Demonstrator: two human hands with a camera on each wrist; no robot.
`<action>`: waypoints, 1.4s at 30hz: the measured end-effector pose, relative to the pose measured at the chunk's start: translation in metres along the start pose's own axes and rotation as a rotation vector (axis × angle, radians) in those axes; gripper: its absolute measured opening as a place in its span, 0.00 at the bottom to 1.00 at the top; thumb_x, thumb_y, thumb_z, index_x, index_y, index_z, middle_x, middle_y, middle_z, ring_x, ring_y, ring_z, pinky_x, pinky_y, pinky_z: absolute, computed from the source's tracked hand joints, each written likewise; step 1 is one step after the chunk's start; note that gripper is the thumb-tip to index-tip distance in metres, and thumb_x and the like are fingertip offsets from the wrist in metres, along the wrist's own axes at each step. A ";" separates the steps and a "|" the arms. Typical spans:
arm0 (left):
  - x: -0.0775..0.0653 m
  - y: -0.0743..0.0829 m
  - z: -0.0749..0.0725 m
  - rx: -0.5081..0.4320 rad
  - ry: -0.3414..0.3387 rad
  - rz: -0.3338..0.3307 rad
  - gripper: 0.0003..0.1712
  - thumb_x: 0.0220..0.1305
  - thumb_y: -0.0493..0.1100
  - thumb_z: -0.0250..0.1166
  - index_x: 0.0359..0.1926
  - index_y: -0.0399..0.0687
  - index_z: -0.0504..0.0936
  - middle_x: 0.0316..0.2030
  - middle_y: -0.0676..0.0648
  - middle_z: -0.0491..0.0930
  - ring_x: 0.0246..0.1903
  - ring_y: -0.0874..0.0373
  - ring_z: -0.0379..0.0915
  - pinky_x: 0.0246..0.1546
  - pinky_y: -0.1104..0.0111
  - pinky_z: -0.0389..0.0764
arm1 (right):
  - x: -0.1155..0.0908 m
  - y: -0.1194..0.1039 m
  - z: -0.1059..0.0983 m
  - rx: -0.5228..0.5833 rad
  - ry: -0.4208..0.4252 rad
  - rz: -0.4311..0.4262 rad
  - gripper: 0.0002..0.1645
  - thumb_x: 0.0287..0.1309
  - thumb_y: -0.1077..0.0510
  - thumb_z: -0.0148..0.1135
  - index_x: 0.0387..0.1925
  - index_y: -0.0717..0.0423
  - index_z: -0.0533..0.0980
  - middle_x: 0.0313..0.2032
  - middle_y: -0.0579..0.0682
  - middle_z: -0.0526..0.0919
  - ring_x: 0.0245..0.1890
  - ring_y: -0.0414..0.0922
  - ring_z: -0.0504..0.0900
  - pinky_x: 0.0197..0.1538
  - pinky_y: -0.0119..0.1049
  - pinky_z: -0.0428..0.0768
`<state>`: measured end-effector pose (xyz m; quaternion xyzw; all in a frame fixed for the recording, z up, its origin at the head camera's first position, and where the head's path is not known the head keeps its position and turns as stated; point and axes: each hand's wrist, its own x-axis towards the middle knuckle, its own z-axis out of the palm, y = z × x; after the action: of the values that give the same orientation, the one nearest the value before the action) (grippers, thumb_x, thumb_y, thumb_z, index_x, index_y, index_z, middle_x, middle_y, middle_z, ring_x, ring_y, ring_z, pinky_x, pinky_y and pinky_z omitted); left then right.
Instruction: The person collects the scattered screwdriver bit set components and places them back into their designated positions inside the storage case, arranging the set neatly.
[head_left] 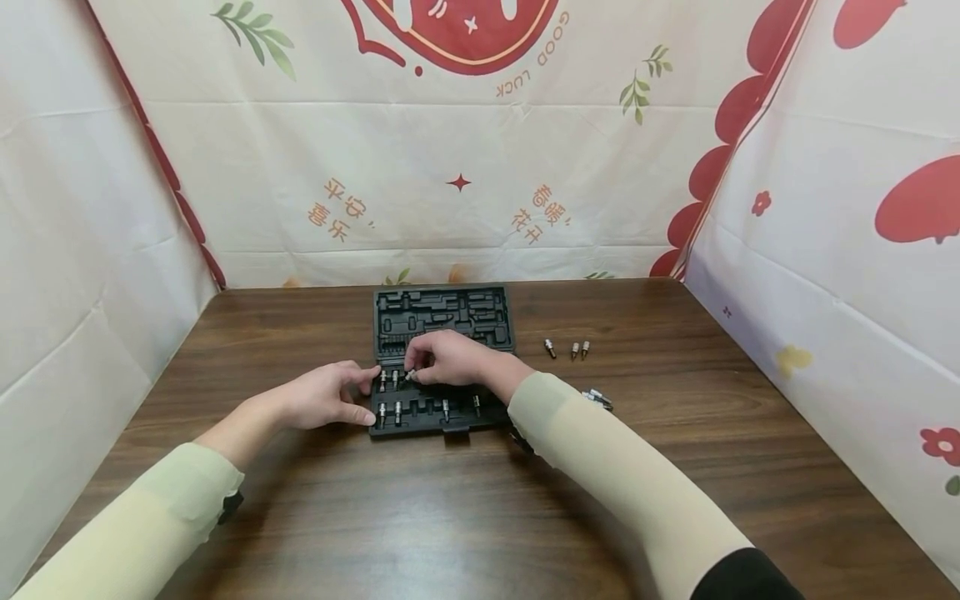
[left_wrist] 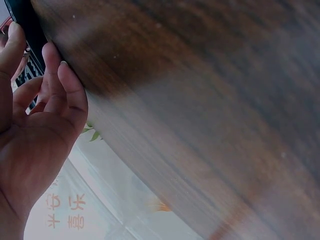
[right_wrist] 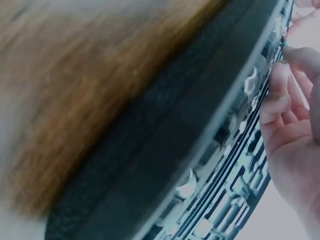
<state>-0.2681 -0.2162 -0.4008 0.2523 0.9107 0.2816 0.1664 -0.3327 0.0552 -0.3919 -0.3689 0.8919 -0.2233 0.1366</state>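
Note:
A black plastic tool case (head_left: 457,432) lies unfolded on the table, its moulded lid half at the back. Several small chrome bit sockets (head_left: 398,412) sit in slots of the front half. My right hand (head_left: 448,357) is over the left part of the case, pinching a small bit socket (head_left: 409,377) between thumb and fingertips at the back row. Along the case's left edge, my left hand (head_left: 328,395) rests with thumb and fingers spread, touching the rim. The left wrist view shows that hand (left_wrist: 40,125) against the dark edge; the right hand (right_wrist: 295,120) appears beside the slots.
Right of the case lie three loose bit sockets (head_left: 575,351) on the wooden table (head_left: 420,517). A few more metal pieces (head_left: 597,399) lie nearer, partly behind my right sleeve (head_left: 592,442). Printed cloth (head_left: 457,142) hangs at the back and sides.

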 end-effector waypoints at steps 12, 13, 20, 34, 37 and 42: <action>0.001 0.002 0.001 0.010 0.000 0.015 0.52 0.68 0.55 0.79 0.82 0.34 0.67 0.54 0.45 0.81 0.44 0.59 0.78 0.50 0.62 0.78 | 0.004 -0.003 -0.004 0.189 -0.008 0.203 0.11 0.81 0.54 0.63 0.52 0.51 0.88 0.49 0.49 0.89 0.35 0.43 0.87 0.46 0.38 0.83; 0.001 0.001 0.001 0.010 0.000 0.013 0.52 0.68 0.55 0.79 0.82 0.35 0.67 0.54 0.45 0.81 0.44 0.59 0.78 0.50 0.63 0.78 | 0.005 -0.004 -0.005 0.185 -0.015 0.209 0.11 0.81 0.55 0.63 0.52 0.51 0.88 0.49 0.49 0.89 0.35 0.43 0.87 0.46 0.38 0.84; 0.001 0.001 0.002 0.010 0.001 0.026 0.52 0.68 0.54 0.79 0.81 0.34 0.67 0.54 0.45 0.81 0.43 0.59 0.78 0.48 0.64 0.78 | 0.008 -0.010 -0.002 0.131 -0.005 0.230 0.08 0.79 0.54 0.66 0.47 0.49 0.89 0.46 0.48 0.89 0.34 0.41 0.87 0.43 0.36 0.84; 0.002 0.002 0.002 0.010 -0.001 0.015 0.52 0.68 0.55 0.79 0.82 0.33 0.67 0.55 0.45 0.81 0.44 0.60 0.79 0.50 0.62 0.78 | 0.010 -0.014 0.003 0.152 0.099 0.373 0.11 0.73 0.50 0.74 0.35 0.50 0.84 0.38 0.46 0.88 0.32 0.41 0.83 0.38 0.36 0.80; 0.000 0.003 0.000 0.014 -0.005 0.012 0.52 0.69 0.55 0.79 0.82 0.34 0.66 0.55 0.45 0.81 0.44 0.59 0.79 0.50 0.63 0.79 | 0.010 -0.018 0.000 0.151 0.091 0.375 0.12 0.73 0.51 0.74 0.34 0.51 0.82 0.37 0.47 0.88 0.31 0.41 0.84 0.37 0.35 0.80; -0.001 0.006 -0.002 0.006 -0.011 0.010 0.53 0.69 0.55 0.79 0.82 0.34 0.66 0.56 0.44 0.81 0.44 0.58 0.79 0.49 0.62 0.79 | 0.012 -0.023 -0.004 0.133 0.070 0.369 0.14 0.73 0.53 0.74 0.31 0.51 0.80 0.37 0.47 0.87 0.31 0.43 0.86 0.37 0.37 0.80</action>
<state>-0.2662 -0.2133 -0.3959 0.2588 0.9094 0.2781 0.1693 -0.3291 0.0331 -0.3784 -0.1812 0.9319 -0.2655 0.1682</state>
